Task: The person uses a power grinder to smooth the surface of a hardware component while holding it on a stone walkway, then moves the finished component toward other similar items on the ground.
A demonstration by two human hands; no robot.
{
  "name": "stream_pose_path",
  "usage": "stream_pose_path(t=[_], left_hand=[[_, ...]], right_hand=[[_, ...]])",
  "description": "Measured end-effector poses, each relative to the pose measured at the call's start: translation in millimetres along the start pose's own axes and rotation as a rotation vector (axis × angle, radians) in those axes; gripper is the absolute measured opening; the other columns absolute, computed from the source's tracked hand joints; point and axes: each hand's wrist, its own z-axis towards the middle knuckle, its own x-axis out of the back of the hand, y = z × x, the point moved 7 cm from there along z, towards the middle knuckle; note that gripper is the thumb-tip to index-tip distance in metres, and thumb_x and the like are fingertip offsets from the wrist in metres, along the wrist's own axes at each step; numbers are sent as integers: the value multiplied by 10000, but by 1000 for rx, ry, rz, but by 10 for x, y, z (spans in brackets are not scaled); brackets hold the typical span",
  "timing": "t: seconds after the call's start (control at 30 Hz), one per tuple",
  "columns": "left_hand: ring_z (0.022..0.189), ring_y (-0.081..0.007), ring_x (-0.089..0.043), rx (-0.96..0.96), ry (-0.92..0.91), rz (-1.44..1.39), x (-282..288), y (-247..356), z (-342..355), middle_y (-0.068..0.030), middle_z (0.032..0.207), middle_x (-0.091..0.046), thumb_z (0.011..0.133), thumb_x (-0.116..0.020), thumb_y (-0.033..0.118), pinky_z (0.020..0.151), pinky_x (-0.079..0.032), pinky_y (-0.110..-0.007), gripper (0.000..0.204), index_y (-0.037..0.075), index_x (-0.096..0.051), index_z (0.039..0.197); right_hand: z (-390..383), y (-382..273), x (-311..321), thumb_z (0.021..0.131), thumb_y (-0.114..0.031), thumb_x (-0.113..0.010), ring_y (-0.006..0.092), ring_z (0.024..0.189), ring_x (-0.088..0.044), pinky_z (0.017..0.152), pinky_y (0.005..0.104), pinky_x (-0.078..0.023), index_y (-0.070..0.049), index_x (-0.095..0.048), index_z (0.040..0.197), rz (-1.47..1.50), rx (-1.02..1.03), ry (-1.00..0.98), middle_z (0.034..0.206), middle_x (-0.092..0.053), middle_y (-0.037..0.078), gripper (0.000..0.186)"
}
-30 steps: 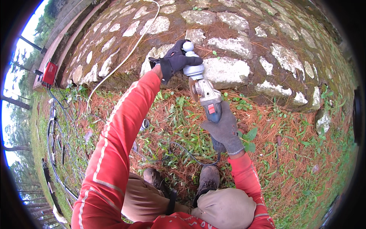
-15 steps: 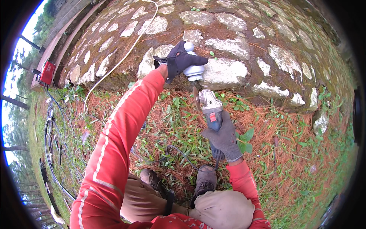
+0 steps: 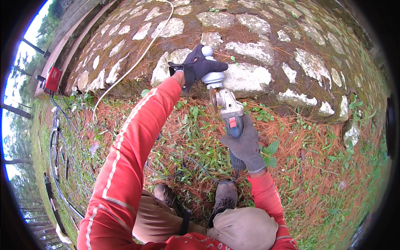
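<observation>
My left hand (image 3: pixel 199 66), in a dark glove, is closed around a white turned finial (image 3: pixel 213 78) with a ball tip, holding it against the stones. The ball points away from me and the narrow collar faces me. My right hand (image 3: pixel 246 146), in a grey knitted glove, grips the body of an angle grinder (image 3: pixel 231 116) with a silver head. Its disc (image 3: pixel 213 100) stands edge-on at the finial's near end and seems to touch it, though the exact contact is too small to make out.
A sloping stone-paved bank (image 3: pixel 250 49) lies ahead. A pale hose (image 3: pixel 137 68) crosses it. A red boxy machine (image 3: pixel 52 79) with cables sits at far left. The grinder's cord (image 3: pixel 204 171) loops over grass and pine needles near my boots (image 3: pixel 225 196).
The grinder has moved slightly up and away from me, bringing its disc up to the finial's near end. My left hand and the finial have barely moved.
</observation>
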Motion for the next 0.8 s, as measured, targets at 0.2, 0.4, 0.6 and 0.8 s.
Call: stream_pose_path(t=[0.2,0.4,0.6,0.8], left_hand=[[975,-240,-747,15,-27,-44,14,13,-38,-107,1054,-793,758,-1075,525,896,-617,-427,700,52,-749,1157],[966,-225,-763,85,-65,-126,-100,-152,40,-107,1078,-795,749,-1095,528,883,-633,-400,813,35,-673,1238],[1060,-261,-761,240,12,-467,-178,-497,220,-168,1263,-759,857,-1043,473,950,-646,-403,940,-45,-574,1487],[925,-214,-774,253,42,-655,-222,-676,329,-115,1159,-789,1047,-908,306,796,-669,-422,544,-5,-650,1411]], right_hand=[[48,-21,-12,806,-280,-988,401,1062,-815,935,522,-638,-33,-597,1446,22,-2,-24,1179,-784,189,789],[-22,30,20,768,-207,-971,262,957,-759,883,452,-616,-45,-660,1328,34,-45,22,1091,-760,104,661],[-274,214,9,760,-202,-988,252,976,-765,885,443,-620,-48,-666,1328,65,-105,12,1101,-765,102,671],[-254,234,-7,764,-201,-988,242,990,-756,894,436,-618,-51,-659,1353,64,-112,5,1127,-761,98,691]])
